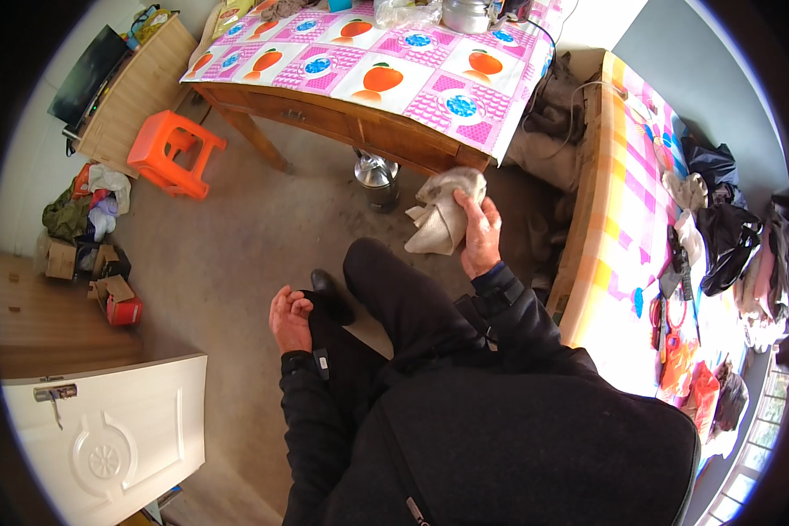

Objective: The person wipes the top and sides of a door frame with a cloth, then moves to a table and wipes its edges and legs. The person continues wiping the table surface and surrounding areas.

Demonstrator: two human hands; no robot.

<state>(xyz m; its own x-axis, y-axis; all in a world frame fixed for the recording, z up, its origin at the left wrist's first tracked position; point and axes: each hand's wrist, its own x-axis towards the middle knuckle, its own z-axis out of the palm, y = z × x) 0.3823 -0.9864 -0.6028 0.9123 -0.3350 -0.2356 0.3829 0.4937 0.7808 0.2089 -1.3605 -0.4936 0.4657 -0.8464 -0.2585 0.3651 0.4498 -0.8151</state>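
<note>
A crumpled off-white cloth (442,220) hangs from my right hand (481,233), pinched between thumb and fingers. It is held just in front of the table's near right corner. Beside my thigh, my left hand (290,320) is raised with nothing in it, its fingers loosely curled and apart. Ahead stands a wooden table (342,125) under a tablecloth (381,82) printed with oranges and pink checks. On the floor at its front edge sits a shiny metal kettle or pot (376,181), its top partly under the table.
An orange plastic stool (174,154) stands left of the table. Cardboard boxes (115,299) and piled clothes (89,204) line the left wall. A white door (108,440) juts in at lower left. At right, a checked-cloth surface (605,263) holds bags and tools. A metal kettle (467,14) tops the table.
</note>
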